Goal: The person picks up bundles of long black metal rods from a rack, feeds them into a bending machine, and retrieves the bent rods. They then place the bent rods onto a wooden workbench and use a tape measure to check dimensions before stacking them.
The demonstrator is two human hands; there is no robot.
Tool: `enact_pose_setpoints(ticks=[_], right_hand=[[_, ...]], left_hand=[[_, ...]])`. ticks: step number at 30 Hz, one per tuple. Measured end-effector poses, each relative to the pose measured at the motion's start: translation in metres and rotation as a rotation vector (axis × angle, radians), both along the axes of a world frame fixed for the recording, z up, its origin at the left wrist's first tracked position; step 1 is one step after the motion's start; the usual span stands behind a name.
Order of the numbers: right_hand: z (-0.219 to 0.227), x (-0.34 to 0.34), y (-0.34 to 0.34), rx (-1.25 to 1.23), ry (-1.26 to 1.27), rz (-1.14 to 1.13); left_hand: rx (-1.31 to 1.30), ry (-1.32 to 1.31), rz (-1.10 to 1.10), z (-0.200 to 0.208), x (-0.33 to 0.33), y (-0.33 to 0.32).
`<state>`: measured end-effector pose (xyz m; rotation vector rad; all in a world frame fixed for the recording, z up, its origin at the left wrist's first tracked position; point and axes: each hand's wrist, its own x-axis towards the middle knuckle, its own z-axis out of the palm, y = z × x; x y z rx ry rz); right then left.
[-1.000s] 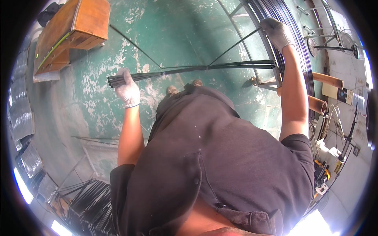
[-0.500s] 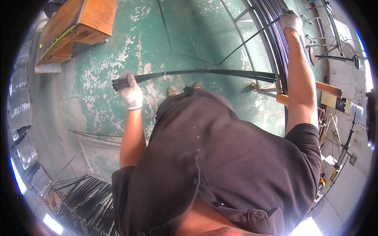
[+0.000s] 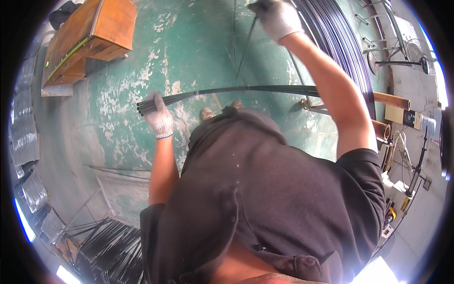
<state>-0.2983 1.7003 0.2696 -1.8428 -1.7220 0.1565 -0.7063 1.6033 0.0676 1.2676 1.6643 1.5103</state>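
Note:
My left hand (image 3: pixel 159 115), in a white knit glove with grey fingers, is closed around one end of a bundle of thin black tubes (image 3: pixel 215 90). The bundle stretches across in front of my waist. Its right end is hidden behind my right forearm. At the top, my right hand (image 3: pixel 276 18), gloved alike, has its fingers curled round a thin black rod (image 3: pixel 247 49). That rod slants down from the hand, then turns sharply upward out of the picture.
Long black tubes (image 3: pixel 338 45) lie heaped on a rack at the right. Wooden poles (image 3: pixel 392 100) stick out beside it. A wooden cabinet (image 3: pixel 113 28) stands at upper left on the worn green floor (image 3: pixel 123 94). Stacked black pieces (image 3: pixel 111 251) are at lower left.
My right hand has swung left from the tube heap, drawing the bent rod along. My left hand keeps hold of the bundle, almost in place.

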Motion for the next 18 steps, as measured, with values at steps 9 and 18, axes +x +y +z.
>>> enact_pose_setpoints(ticks=[9,18], right_hand=[[-0.062,-0.15,-0.023,-0.016,0.135,0.343],[-0.072,-0.222,-0.065,0.09,0.225,0.708]], left_hand=[[-0.025,0.075,0.015,0.019,0.007,-0.007],[0.051,0.424,-0.223,-0.024,-0.03,0.004]])
